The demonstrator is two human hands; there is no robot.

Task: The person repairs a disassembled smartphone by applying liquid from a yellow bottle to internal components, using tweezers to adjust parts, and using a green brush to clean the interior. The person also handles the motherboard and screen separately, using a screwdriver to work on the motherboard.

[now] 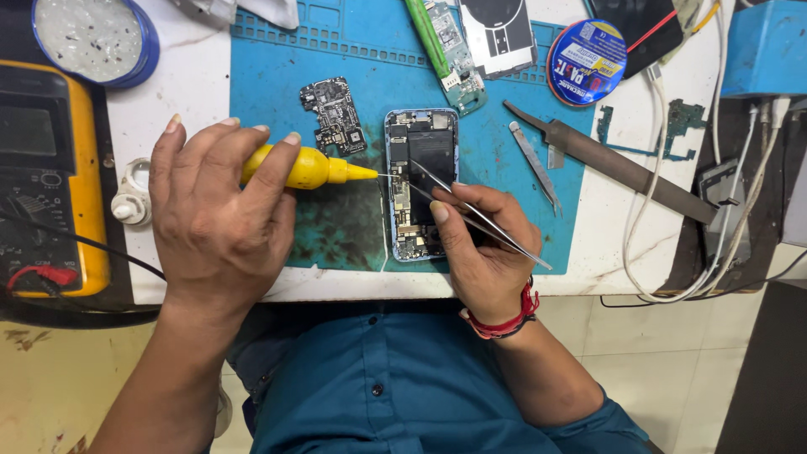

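Observation:
An opened phone [419, 181] with its circuit parts exposed lies face up on a blue work mat [277, 92]. My left hand [220, 210] grips a small yellow squeeze bottle [315, 168]; its thin needle tip points right and reaches the phone's left edge. My right hand [477, 244] pinches a pair of metal tweezers [471, 212], whose points rest inside the phone near its middle. A red thread band circles my right wrist.
A loose circuit board [334, 115] lies left of the phone. A second pair of tweezers [535, 164], a dark metal file [614, 164], a round tape roll [587, 61] and white cables [672, 252] sit right. A yellow multimeter [50, 176] stands far left, a round tin [92, 38] behind it.

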